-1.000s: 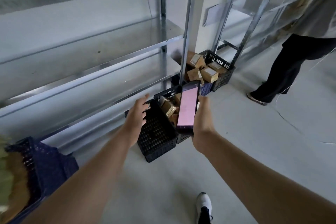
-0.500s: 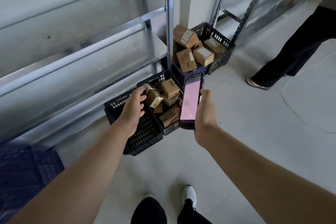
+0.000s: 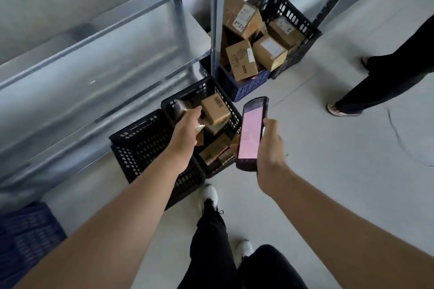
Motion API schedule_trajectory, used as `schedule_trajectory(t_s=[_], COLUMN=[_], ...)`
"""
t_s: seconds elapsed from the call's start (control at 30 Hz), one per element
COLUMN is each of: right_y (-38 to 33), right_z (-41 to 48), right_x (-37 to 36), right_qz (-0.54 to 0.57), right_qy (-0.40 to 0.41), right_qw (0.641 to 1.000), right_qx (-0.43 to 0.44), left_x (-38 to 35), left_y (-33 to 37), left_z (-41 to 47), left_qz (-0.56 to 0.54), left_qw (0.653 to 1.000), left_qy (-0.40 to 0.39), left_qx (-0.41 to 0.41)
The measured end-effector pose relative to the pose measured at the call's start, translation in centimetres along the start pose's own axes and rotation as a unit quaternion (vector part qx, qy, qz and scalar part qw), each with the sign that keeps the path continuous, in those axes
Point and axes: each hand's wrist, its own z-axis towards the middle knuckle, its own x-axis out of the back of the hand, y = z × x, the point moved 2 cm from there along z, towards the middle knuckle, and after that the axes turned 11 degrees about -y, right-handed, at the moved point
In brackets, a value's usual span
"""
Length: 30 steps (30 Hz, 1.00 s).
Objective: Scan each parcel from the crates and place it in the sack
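head view: looking down past both forearms at crates on a grey floor (image 3: 328,171) beside a metal rack (image 3: 105,37).
left arm: stretched forward and down, wrist above the wall where two black crates meet.
left hand (image 3: 187,129): back of hand up, reaching into the parcel crate (image 3: 187,94). thumb tip lies against a taped parcel (image 3: 182,107) at the crate's far-left corner. fingers are hidden under the hand.
left grip: cannot tell if it has closed on the taped parcel.
right arm: comes in from the lower right, hand raised just right of the parcel crate.
right hand (image 3: 270,148): fingers wrapped round the edge of a scanner (image 3: 250,134). its screen is lit pink and faces the camera, top end tilted away.
right grip: grasping the scanner.
parcels: brown boxes lie loose in the parcel crate, with a cardboard box (image 3: 215,110) on top just right of the left thumb. piled boxes (image 3: 242,60) fill a blue crate (image 3: 246,88) and a far black crate (image 3: 291,14) behind.
second black crate (image 3: 141,145): touches the parcel crate's left side, under the left forearm.
other: second person's legs (image 3: 394,73) at right edge, own legs (image 3: 211,237) and white shoes (image 3: 210,195) at bottom.
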Motion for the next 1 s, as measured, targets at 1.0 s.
schedule_trajectory(t_s=[1.0], right_y=[14.2], right_z=[42.4], right_x=[10.3], right_qz=[-0.121], right_qy=[-0.005], right_qw=[0.990], right_qx=[-0.067], left_x=[-5.2], left_y=[-19.0], left_z=[50.0], left_qz=[0.262], left_qw=[0.919], left_qy=[0.232], left_qx=[0.183])
